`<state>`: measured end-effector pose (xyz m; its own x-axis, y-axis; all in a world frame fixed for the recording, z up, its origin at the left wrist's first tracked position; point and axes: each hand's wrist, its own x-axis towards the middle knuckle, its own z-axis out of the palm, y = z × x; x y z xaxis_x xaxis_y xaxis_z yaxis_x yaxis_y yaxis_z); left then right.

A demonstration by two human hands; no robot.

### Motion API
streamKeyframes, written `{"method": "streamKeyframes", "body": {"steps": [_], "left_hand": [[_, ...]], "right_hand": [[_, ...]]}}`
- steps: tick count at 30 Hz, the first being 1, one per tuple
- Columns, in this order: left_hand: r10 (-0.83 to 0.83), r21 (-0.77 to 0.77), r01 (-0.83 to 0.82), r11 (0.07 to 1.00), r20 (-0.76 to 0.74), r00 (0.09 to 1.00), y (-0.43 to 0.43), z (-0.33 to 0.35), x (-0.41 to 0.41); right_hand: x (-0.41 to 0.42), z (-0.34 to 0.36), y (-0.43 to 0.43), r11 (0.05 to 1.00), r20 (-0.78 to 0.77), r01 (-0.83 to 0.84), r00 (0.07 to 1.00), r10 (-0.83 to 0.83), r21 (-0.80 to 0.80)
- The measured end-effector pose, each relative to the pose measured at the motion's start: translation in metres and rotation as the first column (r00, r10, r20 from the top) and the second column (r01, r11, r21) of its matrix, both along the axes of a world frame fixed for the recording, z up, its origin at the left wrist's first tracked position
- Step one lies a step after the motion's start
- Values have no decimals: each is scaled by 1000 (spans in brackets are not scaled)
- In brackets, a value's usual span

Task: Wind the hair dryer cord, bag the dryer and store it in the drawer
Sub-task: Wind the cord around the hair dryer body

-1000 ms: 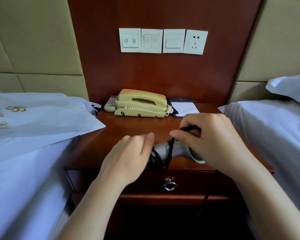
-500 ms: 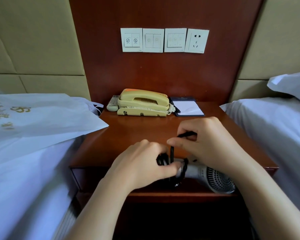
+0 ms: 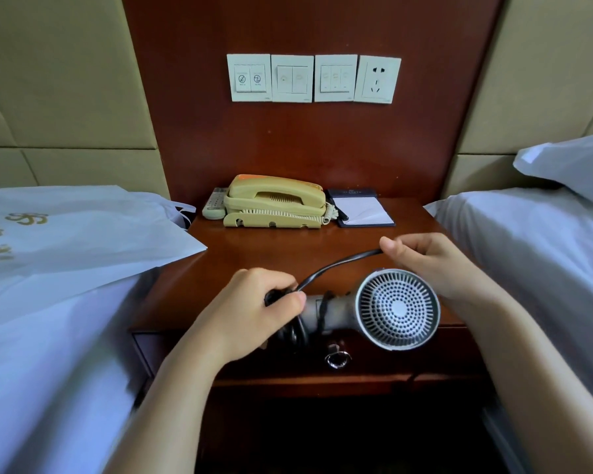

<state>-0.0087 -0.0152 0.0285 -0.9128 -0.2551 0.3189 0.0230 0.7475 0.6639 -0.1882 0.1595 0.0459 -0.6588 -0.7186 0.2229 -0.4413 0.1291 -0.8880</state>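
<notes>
Dryer handle (image 3: pixel 317 311) end beneath left hand (image 3: pixel 254 314); bag print (image 3: pixel 26 218) partly off-frame; switch labels (image 3: pixel 249 79) illegible.

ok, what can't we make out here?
All head view.
Count of cord turns on hair dryer handle: under left hand.
Rest of cord past right hand: hidden by it; plug unseen.
Inside of drawer: shut front.
Print on bag: cut by left edge.
Labels on wall switches: too small.

Head-worn wide view, facing forward and down, close over nightstand (image 3: pixel 254 261)
</notes>
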Motion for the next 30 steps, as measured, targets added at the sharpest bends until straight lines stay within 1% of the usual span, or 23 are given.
{"method": "streamKeyframes", "body": {"steps": [1, 3, 5, 6, 9, 11, 12, 14, 15, 17, 20, 22, 25, 27, 29, 30], "left_hand": [[-32, 56, 34, 998, -36, 999, 2, -1, -2], [-71, 230, 90, 969, -89, 993, 5, -2, -5], [-64, 407, 100, 908, -100, 993, 5, -4, -8], [-51, 464, 94, 881, -105, 993, 5, -5, -10], [12, 563, 78, 823, -153, 988, 7, -5, -13], [84, 612, 54, 789, -193, 978, 6, -3, -14], [144, 628, 16, 778, -203, 969, 6, -2, -15], [300, 655, -104, 749, -194, 934, 7, -1, -18], [369, 692, -154, 705, -172, 914, 6, -1, -19], [440, 769, -192, 610, -126, 889, 7, 0, -19], [540, 824, -223, 520, -115, 834, 5, 0, -19], [583, 817, -250, 520, -125, 803, 0, -2, -19], [592, 761, -281, 585, -163, 790, -5, -6, -19], [574, 688, -316, 653, -178, 799, -6, -10, -19], [542, 634, -327, 701, -176, 822, -6, -13, -20], [530, 613, -330, 718, -174, 830, -7, -13, -19]], "right_hand": [[-2, -4, -2, 1000, 54, -8, 999, 8, -4], [-2, -7, -5, 999, 138, -22, 990, 26, -28], [-5, -11, -4, 999, 137, 26, 990, -21, -39], [-6, -13, -4, 998, 135, 50, 990, -45, -34], [-5, -23, -5, 999, 205, 51, 977, -52, 9], [-3, -27, -8, 998, 258, 19, 966, -34, 61], [-2, -28, -10, 995, 249, -14, 968, -11, 98], [0, -28, -11, 981, 169, -73, 985, 42, 180], [1, -27, -11, 973, 121, -91, 990, 67, 212], [4, -26, -11, 955, 58, -130, 991, 119, 267], [15, -20, -11, 905, -56, -183, 974, 221, 384], [26, -14, -14, 870, -149, -192, 946, 286, 454], [41, 2, -16, 855, -289, -176, 892, 349, 488], [50, 12, -16, 885, -393, -180, 844, 363, 430], [57, 19, -16, 934, -489, -166, 815, 311, 317], [58, 22, -15, 952, -504, -157, 819, 274, 262]]}}
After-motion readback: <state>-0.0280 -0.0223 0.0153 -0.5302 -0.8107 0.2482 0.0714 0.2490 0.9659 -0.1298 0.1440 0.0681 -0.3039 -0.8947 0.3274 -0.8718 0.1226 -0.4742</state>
